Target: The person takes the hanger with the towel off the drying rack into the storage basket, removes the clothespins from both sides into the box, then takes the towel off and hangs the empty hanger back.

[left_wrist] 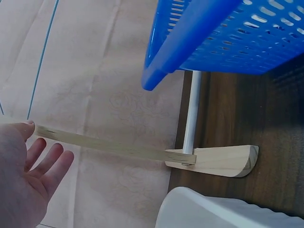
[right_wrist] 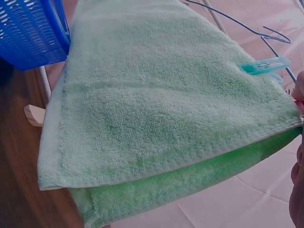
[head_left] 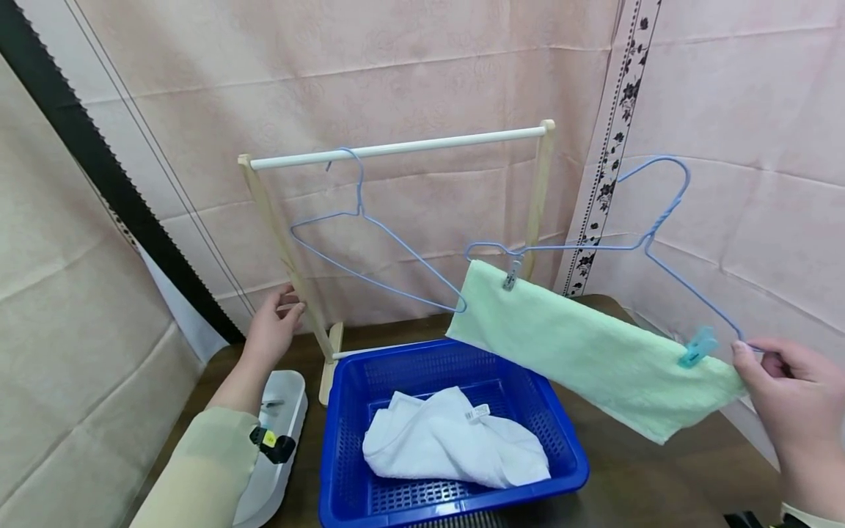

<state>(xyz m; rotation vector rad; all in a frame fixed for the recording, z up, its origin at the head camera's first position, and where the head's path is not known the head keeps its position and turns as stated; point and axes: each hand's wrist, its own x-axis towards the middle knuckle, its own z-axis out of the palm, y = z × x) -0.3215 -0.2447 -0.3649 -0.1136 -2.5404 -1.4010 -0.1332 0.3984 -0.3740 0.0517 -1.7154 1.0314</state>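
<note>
My right hand [head_left: 795,389] grips the right end of a blue wire hanger [head_left: 597,248] together with the corner of a light green towel [head_left: 581,337]. The towel is folded over the hanger's lower bar and hangs slanted. A grey clothespin [head_left: 511,274] clips it near the left end, a teal clothespin [head_left: 697,347] near the right. My left hand [head_left: 273,326] is at the left post [head_left: 290,257] of a small drying rack, fingers loose, thumb close along the wood in the left wrist view. A second blue hanger [head_left: 383,290] hangs on the rack's white rail [head_left: 403,149].
A blue plastic basket [head_left: 574,469] holds a crumpled white towel [head_left: 455,444] in front of the rack. Left of it stands a white tray [head_left: 290,440] with a small clip inside. All rest on a dark wooden table [head_left: 660,469]; pale cloth [head_left: 422,88] hangs behind.
</note>
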